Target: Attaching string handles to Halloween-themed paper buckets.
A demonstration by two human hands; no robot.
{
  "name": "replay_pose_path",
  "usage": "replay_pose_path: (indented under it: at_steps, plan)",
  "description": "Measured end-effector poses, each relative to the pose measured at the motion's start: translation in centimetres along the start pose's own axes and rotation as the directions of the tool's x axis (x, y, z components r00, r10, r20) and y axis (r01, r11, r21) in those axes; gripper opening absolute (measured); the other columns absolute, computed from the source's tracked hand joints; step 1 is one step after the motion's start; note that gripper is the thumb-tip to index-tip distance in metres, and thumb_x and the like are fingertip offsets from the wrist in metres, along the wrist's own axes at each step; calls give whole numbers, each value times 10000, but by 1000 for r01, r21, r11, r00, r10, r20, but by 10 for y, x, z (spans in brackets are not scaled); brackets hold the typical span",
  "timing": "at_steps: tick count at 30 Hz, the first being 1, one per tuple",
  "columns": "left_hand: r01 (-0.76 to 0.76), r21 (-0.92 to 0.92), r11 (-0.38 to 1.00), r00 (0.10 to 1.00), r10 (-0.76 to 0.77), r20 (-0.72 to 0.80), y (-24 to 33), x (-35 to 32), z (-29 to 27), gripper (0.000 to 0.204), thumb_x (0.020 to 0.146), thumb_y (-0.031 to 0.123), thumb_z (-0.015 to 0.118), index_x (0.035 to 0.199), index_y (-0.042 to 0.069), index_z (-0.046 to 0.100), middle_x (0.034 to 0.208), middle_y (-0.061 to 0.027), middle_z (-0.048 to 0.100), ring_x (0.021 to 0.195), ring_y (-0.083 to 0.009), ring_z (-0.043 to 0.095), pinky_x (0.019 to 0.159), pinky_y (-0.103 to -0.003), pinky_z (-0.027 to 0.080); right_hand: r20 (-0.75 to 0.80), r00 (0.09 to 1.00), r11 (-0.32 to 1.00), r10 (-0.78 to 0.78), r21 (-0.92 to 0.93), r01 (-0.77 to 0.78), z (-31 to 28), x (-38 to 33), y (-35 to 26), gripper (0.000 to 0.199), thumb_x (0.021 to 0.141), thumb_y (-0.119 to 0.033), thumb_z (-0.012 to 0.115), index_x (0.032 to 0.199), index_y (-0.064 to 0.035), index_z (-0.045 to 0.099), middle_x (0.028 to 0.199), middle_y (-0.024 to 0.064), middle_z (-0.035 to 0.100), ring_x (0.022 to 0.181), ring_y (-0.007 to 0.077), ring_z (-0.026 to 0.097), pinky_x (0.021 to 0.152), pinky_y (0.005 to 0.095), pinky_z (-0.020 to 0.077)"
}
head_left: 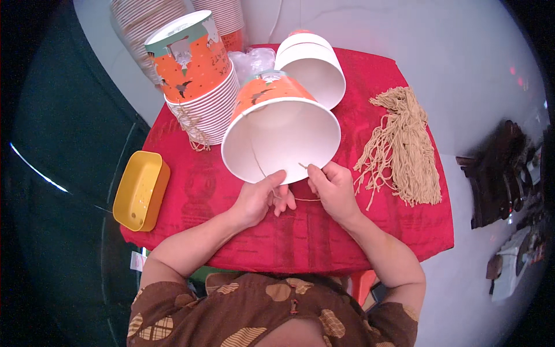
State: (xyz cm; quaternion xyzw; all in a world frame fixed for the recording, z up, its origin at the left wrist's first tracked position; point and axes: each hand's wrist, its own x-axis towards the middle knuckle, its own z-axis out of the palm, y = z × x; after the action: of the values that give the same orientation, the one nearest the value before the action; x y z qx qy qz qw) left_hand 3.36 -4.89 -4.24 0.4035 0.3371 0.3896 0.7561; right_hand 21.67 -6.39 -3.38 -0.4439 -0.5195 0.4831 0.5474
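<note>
An orange paper bucket (pixel 277 139) with a white inside lies tilted, its round mouth toward me. A thin tan cord (pixel 255 153) crosses its mouth from the upper left rim to my hands. My left hand (pixel 258 198) is at the lower rim, the cord between its thumb and fingers. My right hand (pixel 333 189) pinches the cord at the lower right rim, a short end poking out above the fingertips. Between the hands the cord passes below the rim. Whether either hand also grips the bucket is hard to see.
A tall stack of orange buckets (pixel 193 63) stands back left, tan cords hanging off it. More white buckets (pixel 315 66) lie behind. A bundle of tan cords (pixel 407 150) lies right on the red tablecloth (pixel 370 243); a yellow plastic box (pixel 151 194) is at the left edge.
</note>
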Motion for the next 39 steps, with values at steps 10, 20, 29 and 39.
replay_pose_path:
  at_steps: [10, 20, 29, 39]
  plan:
    - [133, 126, 983, 963, -159, 218, 4, -7, 5, 220, 942, 221, 608, 883, 11, 631, 753, -102, 687, 516, -95, 560, 420, -210, 420, -133, 991, 999, -25, -40, 20, -2, 4, 5, 251, 966, -138, 560, 737, -38, 572, 621, -31, 531, 532, 34, 425, 470, 218, 314]
    - [-647, 532, 546, 761, 416, 498, 15, -11, 5, 69, 865, 14, 645, 925, -16, 654, 996, -89, 669, 855, -160, 628, 734, -289, 504, -37, 999, 985, -22, -175, 15, -4, 8, 34, 234, 933, -118, 568, 767, 43, 604, 585, 25, 558, 547, 85, 502, 485, 301, 402]
    - [-344, 910, 233, 832, 524, 181, 5, 0, -7, 230, 838, 7, 600, 1067, 21, 593, 1064, -160, 579, 915, -349, 614, 785, -396, 505, 138, 990, 903, 35, -428, 28, 1, 5, 14, 238, 941, -148, 533, 813, 32, 622, 575, 94, 592, 529, 182, 585, 521, 360, 460]
    - [-312, 910, 272, 869, 469, 157, -1, 11, -1, 181, 840, 52, 643, 992, 23, 548, 997, -153, 575, 857, -327, 614, 745, -409, 494, 161, 980, 888, 116, -459, -30, 0, 7, 8, 189, 953, -119, 520, 887, 16, 634, 601, 11, 576, 542, 77, 509, 503, 275, 401]
